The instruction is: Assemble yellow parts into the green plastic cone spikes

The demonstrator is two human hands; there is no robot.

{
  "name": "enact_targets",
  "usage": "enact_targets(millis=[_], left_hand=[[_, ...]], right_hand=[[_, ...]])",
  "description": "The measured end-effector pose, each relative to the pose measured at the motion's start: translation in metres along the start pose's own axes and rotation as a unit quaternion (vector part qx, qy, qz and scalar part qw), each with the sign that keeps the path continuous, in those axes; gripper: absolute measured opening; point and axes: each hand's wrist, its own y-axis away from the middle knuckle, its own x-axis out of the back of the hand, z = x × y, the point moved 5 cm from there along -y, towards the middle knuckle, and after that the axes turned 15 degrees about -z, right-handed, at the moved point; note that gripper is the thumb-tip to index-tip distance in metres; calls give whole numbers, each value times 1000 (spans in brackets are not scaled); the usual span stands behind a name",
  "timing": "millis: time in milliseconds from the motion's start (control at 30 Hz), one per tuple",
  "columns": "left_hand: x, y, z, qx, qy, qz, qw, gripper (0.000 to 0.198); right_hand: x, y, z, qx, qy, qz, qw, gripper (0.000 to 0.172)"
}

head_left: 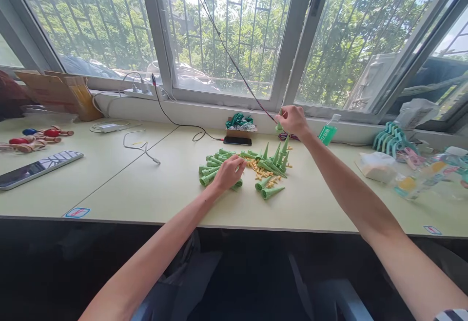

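Presently left hand (228,172) touches cone pile (272,165); right hand (294,121) pinches 1 green cone (280,127).

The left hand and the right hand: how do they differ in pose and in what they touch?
The left hand rests low on the pile of green cones; the right hand is raised farther back, near the window sill. The left hand lies palm down, fingers curled; the right hand pinches a single cone. Both reach forward over the table.

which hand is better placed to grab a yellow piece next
Probably the left. The left hand rests on the pile beside the yellow pieces, while the right hand is up behind the pile, already pinching a green cone.
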Motion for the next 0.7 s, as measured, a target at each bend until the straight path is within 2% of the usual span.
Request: enact_targets(millis=[100, 267, 433, 700], left_hand=[[-1, 0, -1, 0, 8, -3, 1000, 28], [-1, 0, -1, 5, 10, -1, 1000, 29], [-1, 0, 0, 7, 14, -3, 1000, 31], [0, 0, 2, 10, 11, -1, 1000, 33]], right_hand=[[-11, -13, 15, -58, 33, -34, 997, 16], [-33, -24, 30, -66, 49, -71, 994, 18], [-40, -28, 48, -109, 63, -81, 989, 20], [-50, -29, 63, -163, 37, -154, 974, 18]])
